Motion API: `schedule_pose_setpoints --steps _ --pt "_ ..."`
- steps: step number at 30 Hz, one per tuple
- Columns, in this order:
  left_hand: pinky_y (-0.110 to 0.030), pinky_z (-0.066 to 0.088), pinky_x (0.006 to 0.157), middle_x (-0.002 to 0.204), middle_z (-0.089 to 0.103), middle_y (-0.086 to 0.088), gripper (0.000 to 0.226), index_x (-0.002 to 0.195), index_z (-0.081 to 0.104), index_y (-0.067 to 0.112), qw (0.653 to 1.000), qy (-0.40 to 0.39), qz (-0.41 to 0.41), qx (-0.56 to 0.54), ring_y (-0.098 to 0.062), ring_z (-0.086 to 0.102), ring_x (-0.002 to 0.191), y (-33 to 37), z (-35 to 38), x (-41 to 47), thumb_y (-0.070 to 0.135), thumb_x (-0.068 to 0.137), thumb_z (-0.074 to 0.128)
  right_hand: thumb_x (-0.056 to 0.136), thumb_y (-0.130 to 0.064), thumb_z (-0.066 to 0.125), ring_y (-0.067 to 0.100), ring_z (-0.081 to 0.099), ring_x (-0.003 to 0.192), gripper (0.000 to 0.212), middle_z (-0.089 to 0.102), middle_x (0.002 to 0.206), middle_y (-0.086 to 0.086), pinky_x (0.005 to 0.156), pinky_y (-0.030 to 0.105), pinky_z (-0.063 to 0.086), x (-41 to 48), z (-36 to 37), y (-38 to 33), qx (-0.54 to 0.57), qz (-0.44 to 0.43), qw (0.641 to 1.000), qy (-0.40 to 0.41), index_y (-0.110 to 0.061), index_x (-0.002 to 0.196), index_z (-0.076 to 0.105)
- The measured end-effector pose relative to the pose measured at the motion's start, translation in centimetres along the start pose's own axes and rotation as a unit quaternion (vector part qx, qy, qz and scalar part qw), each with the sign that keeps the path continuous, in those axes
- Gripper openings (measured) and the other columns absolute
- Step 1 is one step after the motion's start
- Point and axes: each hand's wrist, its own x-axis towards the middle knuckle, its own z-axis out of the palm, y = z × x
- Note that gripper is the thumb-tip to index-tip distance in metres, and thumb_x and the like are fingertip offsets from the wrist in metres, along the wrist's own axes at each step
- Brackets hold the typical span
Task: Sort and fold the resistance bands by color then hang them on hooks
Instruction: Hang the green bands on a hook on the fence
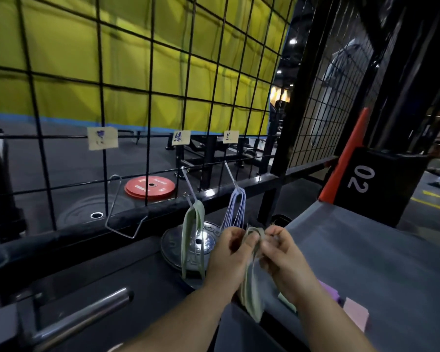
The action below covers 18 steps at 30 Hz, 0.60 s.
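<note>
We face a black wire grid panel [150, 97] with a yellow wall behind it. A grey table [379, 262] runs along the right, and past its far end stands a black box [381, 189] marked 02. Beyond the grid a red weight plate [150, 187] lies on the floor, and on our side a silver weight plate [206, 241] lies flat below the hooks. In front of that plate the left hand [226, 255] and right hand [283, 255] meet. Both have their fingers curled and pinch the top of a folded pale green band [252, 293], which hangs down between the wrists. Near the right forearm a purple band [330, 292], a pink band [356, 313] and a light green band [287, 301] lie on the table. Three hooks hang from the grid. The middle hook [188, 184] carries looped green bands [193, 237], the right hook [230, 174] carries thin blue bands [235, 209], and a left hook [122, 212] of bent wire hangs further over. A paper label sits above each: one [102, 138] on the left, one [181, 137] in the middle, one [231, 136] on the right, their writing too blurred to read.
</note>
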Motion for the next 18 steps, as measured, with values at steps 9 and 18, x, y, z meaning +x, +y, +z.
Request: schedule_pose_setpoints --steps 9,18 --pt "-0.033 0.055 0.079 0.089 0.067 0.008 0.038 0.090 0.059 0.034 0.996 0.052 -0.001 -0.071 -0.007 0.065 0.084 2.3 -1.5 -0.9 0.060 0.064 0.069 0.059 -0.031 0.085 0.018 0.064 0.089 0.064 0.066 0.093 0.010 0.078 0.025 0.052 0.4 1.6 -0.8 -0.100 -0.045 0.993 -0.044 -0.006 0.109 0.053" --pt "-0.042 0.058 0.078 0.089 0.067 0.004 0.041 0.088 0.058 0.033 0.991 0.086 0.041 -0.093 -0.012 0.067 0.083 3.6 -2.8 -0.7 0.059 0.059 0.071 0.072 0.004 0.071 0.007 0.064 0.070 0.042 0.064 0.069 -0.005 0.067 0.021 0.053 0.2 3.9 -1.4 -0.086 -0.035 0.990 -0.108 -0.006 0.103 0.044"
